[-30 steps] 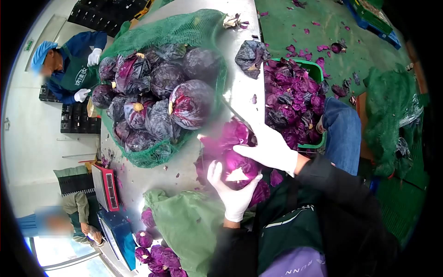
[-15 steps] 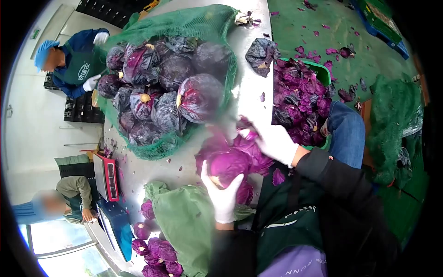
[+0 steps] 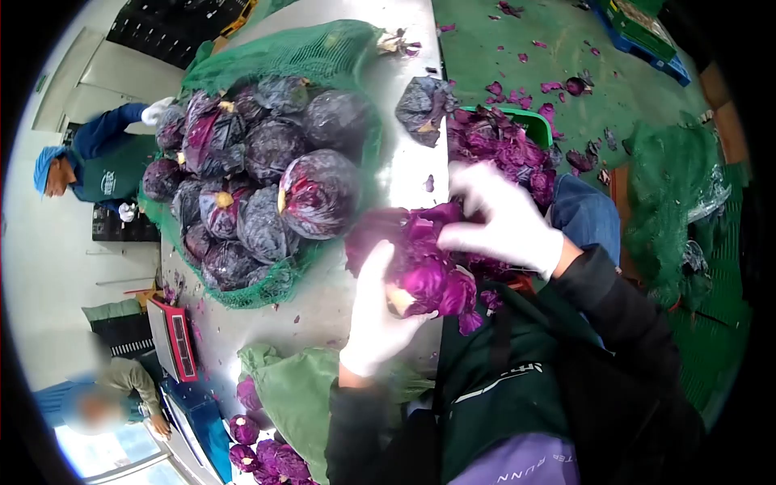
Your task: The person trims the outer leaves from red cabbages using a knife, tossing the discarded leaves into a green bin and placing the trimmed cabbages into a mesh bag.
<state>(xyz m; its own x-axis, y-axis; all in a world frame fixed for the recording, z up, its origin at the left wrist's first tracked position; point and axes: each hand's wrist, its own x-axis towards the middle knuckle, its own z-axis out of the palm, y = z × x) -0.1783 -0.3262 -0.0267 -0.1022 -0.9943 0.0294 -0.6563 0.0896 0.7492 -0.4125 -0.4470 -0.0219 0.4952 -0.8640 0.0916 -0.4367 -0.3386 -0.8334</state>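
Observation:
A purple red cabbage with loose, ruffled outer leaves and a pale cut stalk is held over the table edge. My left hand, in a white glove, is closed around its near side. My gloved right hand is beside its upper right, fingers apart and slightly blurred; its thumb is close to the leaves, but contact cannot be made out. Stripped leaves fill a green crate beside the table. A green mesh sack of dark, unpeeled cabbages lies beyond my hands.
Peeled cabbages sit by a green cloth bag on the metal table. A red-framed scale stands at the left. Two people are across the table, one in a dark apron. Leaf scraps litter the green floor.
My right hand has come away from the leaves, moving up and right, its fingers spreading. The cabbage has turned in my left hand, showing more loose leaves. The view has shifted somewhat.

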